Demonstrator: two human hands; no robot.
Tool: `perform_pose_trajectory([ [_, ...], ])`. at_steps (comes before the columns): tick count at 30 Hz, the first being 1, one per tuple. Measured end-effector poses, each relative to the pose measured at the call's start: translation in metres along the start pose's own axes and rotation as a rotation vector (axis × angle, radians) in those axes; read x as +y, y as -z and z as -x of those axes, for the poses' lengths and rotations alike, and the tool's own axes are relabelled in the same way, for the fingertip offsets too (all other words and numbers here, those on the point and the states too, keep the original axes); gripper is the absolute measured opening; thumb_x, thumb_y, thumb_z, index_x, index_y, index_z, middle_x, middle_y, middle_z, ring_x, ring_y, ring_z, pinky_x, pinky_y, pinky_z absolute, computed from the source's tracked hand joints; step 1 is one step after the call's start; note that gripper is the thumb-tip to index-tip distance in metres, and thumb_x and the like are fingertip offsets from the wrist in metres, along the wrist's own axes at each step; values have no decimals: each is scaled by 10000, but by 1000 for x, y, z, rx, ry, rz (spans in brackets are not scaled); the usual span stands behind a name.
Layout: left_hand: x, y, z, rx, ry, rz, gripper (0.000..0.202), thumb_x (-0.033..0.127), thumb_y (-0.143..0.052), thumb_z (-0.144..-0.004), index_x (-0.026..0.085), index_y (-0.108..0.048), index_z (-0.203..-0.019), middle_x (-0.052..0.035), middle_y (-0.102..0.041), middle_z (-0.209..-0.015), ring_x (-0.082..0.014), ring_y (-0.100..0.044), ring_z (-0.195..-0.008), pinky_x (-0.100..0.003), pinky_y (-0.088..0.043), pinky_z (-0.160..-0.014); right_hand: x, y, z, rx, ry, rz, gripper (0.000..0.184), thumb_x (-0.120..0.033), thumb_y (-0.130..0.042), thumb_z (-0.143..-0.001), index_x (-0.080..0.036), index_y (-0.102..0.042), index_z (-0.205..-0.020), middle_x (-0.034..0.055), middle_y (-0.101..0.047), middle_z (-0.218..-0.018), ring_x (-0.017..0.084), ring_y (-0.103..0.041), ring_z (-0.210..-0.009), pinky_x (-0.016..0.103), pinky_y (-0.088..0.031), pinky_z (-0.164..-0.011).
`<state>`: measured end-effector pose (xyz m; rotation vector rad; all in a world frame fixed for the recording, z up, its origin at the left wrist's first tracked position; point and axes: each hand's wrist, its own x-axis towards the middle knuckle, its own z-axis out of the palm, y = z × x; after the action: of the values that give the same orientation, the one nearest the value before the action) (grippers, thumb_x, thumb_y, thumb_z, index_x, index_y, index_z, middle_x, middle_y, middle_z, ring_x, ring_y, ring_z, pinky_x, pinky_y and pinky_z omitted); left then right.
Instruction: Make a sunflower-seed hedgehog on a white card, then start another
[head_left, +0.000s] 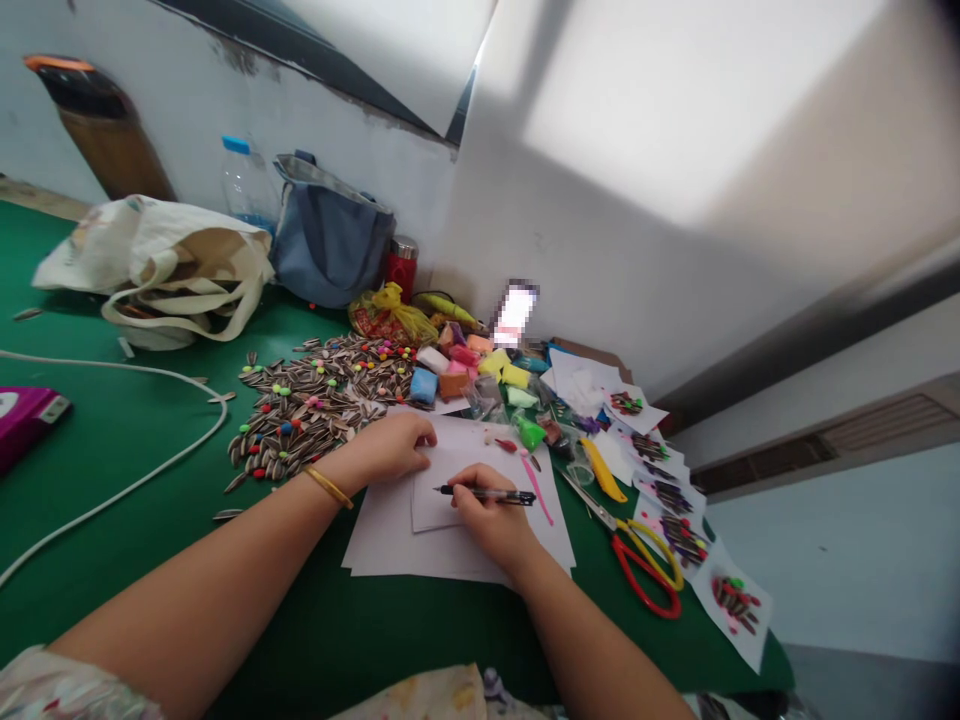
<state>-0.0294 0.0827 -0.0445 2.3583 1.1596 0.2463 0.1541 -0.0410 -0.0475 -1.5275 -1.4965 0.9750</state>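
Note:
My right hand (491,515) is closed around a black pen (510,496). Its tip points left, over a small white sheet (433,512). That sheet lies on larger white paper (382,545) on the table. At the small sheet's upper left, my left hand (397,445) rests with bent fingers, the thumb apart from them. It grips nothing that I can see. A pink strip (541,490) and a small red piece (505,445) lie on the larger paper to the right. Beside my left hand spreads a heap of striped sunflower seeds (300,425) mixed with coloured bits.
Coloured clay blocks (453,385) and a phone (516,312) stand behind the paper. Scissors (637,550), a yellow cutter (602,470) and several seed-decorated cards (739,605) lie right. Bags (330,240), a bottle (246,190) and a white cable (176,455) are left.

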Motion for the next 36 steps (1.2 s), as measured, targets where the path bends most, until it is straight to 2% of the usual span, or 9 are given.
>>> perform_pose_trajectory([
  [6, 0, -2, 0, -10, -21, -25, 326, 257, -697, -684, 215, -735, -1006, -74, -719, -1033, -263, -650, -951, -325, -493, -818, 7, -9, -1, -8, 93, 133, 130, -236, -569, -814, -222, -693, -851, 7, -682, -783, 167, -609, -713, 279, -460, -656],
  [11, 0, -3, 0, -8, -16, -32, 332, 251, -699, -689, 212, -723, -1019, -71, -717, -1041, -264, -642, -967, -323, -486, -816, 9, -10, 0, -2, 79, 147, 126, -237, -571, -811, -219, -692, -839, -2, -660, -733, 161, -590, -674, 272, -443, -629],
  [24, -2, -4, -1, -27, -17, -50, 333, 262, -703, -696, 214, -715, -1026, -58, -711, -1023, -243, -639, -947, -309, -476, -809, 9, -11, -1, -8, 124, 180, 136, -210, -567, -818, -200, -701, -842, 13, -685, -769, 163, -615, -722, 269, -451, -669],
  [36, -5, -5, -2, -23, -39, -63, 346, 256, -702, -706, 210, -707, -1049, -61, -707, -1067, -253, -632, -999, -319, -476, -840, 8, -13, 1, -7, 191, 331, 120, -182, -587, -811, -207, -702, -830, 15, -701, -780, 167, -621, -738, 265, -447, -694],
])
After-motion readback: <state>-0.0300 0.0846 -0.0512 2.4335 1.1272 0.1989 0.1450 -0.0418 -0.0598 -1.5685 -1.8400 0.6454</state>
